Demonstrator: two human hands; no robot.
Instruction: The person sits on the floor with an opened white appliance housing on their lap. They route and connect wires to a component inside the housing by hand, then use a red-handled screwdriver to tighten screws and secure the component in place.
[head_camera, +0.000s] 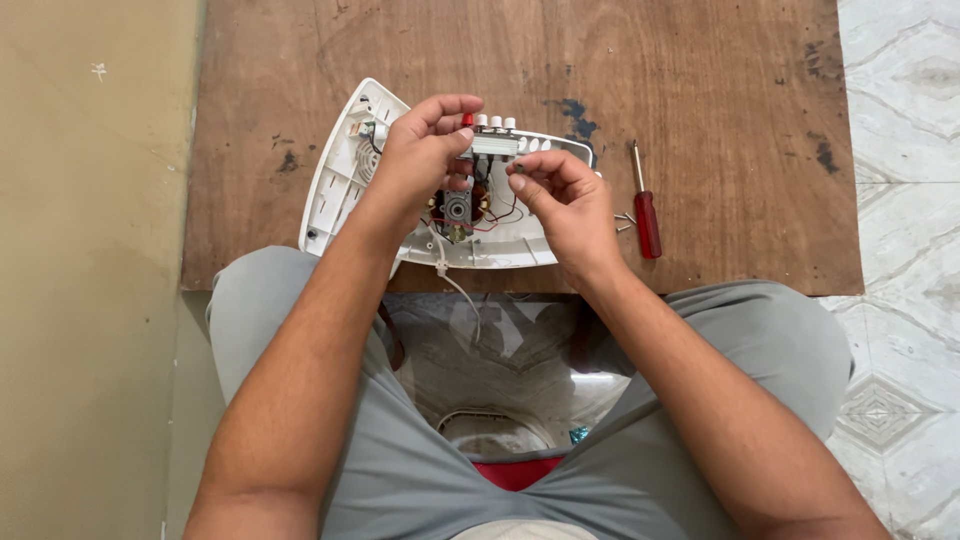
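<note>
Left hand (420, 150) pinches light, rigid white button strip (495, 143); right hand (560, 195) pinches its end above fragile wiring; grip edges.

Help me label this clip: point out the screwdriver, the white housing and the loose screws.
screwdriver (648, 222), head view, on its red handle.
white housing (335, 180), head view, on its left rim.
loose screws (624, 218), head view, on the small pile.

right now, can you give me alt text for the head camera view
Seen from above, a seated person's left hand and right hand hold a small white switch block over an opened white appliance shell with exposed wiring, on a worn wooden board. A red-handled screwdriver and loose screws lie right of it.
</note>
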